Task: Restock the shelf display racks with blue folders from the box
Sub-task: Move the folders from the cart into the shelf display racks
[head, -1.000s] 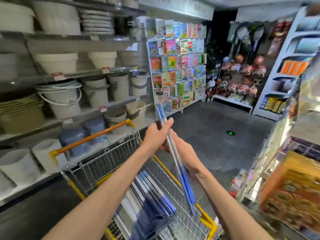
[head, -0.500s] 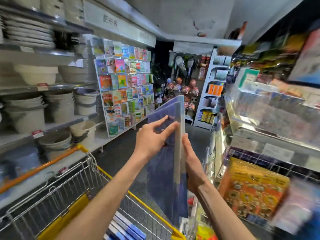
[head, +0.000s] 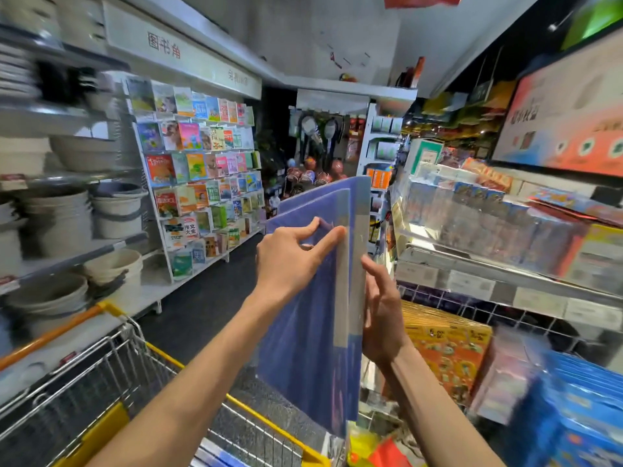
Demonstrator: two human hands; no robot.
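Upright, the blue folders [head: 312, 345] stand between the left hand [head: 291, 264], thumb and forefinger pinching a cover, and the right hand [head: 382, 320], its straight fingers [head: 375, 275] pressed against the spine.

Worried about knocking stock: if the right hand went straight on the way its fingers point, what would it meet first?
Probably the blue folders: the right hand points up along their spine edge, fingers close against it. Beyond, the way looks free, though depth to the shelf is unclear.
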